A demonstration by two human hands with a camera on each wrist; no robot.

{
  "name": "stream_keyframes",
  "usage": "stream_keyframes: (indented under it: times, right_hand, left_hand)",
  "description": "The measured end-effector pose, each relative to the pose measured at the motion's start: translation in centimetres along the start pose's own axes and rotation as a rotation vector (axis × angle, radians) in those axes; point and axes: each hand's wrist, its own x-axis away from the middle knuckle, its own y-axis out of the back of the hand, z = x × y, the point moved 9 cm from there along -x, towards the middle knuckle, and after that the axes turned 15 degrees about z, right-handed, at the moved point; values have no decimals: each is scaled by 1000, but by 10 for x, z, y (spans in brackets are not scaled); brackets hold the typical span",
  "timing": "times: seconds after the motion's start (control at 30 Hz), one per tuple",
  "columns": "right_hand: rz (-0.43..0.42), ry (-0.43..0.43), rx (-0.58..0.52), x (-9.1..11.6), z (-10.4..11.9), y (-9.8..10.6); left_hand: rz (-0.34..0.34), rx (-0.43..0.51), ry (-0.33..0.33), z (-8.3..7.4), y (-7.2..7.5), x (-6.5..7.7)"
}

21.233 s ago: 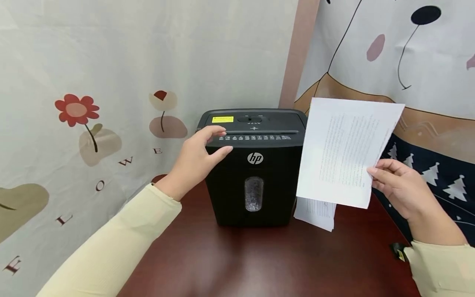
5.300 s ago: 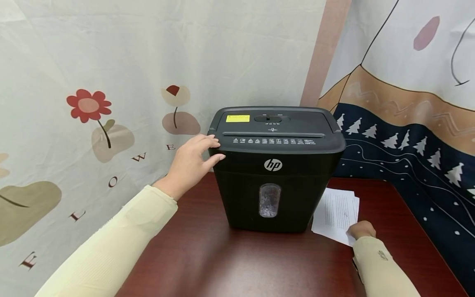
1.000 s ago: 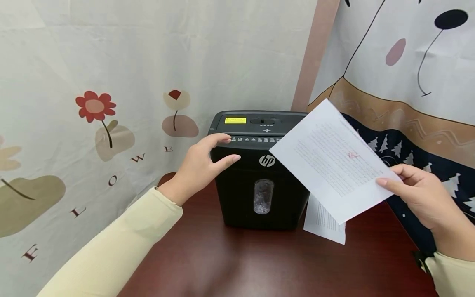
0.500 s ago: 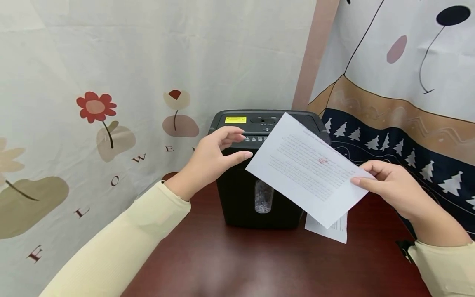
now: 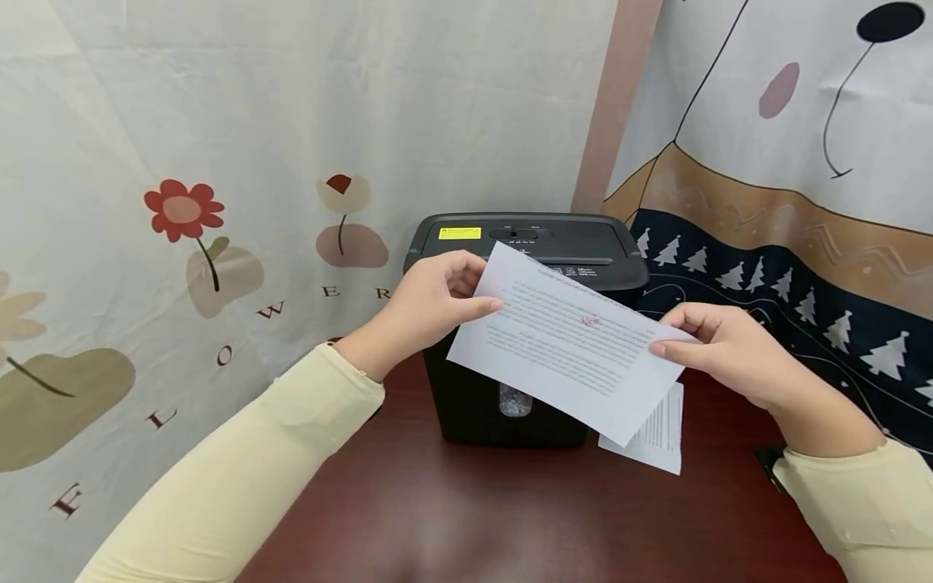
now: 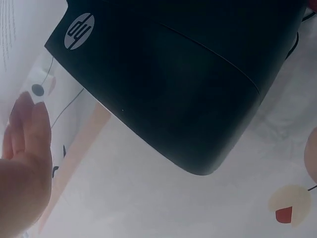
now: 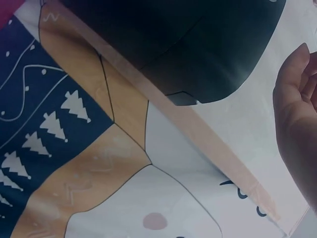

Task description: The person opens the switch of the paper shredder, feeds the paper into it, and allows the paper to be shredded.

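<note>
Sheet: printed page (image 5: 568, 344) with a small red mark, held level in the air between both hands, in front of and slightly below the shredder (image 5: 539, 243) top.
Left hand (image 5: 430, 304): thumb and fingers pinch the sheet's left edge; the shredder's left corner lies just behind the fingertips.
Right hand (image 5: 717, 352): thumb on top, fingers curled under, pinching the right edge.
Feed slot: past the fingertips, hidden by the sheet; its alignment cannot be judged.
Spare pages (image 5: 652, 433): lying on the table (image 5: 466, 502) below the right fingers, beside the shredder's base.
Risk, skew: the sheet sits tilted, so a corner-first entry would likely crumple or jam.
Risk, sag: held only at the edges, the middle may droop and miss the slot.
Risk, fingers: pinching close to the leading edge puts the fingertips near the slot.
</note>
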Motion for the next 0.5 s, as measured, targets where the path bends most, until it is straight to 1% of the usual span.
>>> stream_keyframes:
  times: [0.1,0.2,0.5]
  right_hand:
    - [4,-2,9,-4,3,1]
    - [-1,-2,8,-8,6,4]
    - [-62,-27,18,-16,14,20]
  left_hand:
    - [-17,-29,11,1,2,1]
    - [-27,-39,14,1,5,2]
    - [-49,-51,12,-1,14,5]
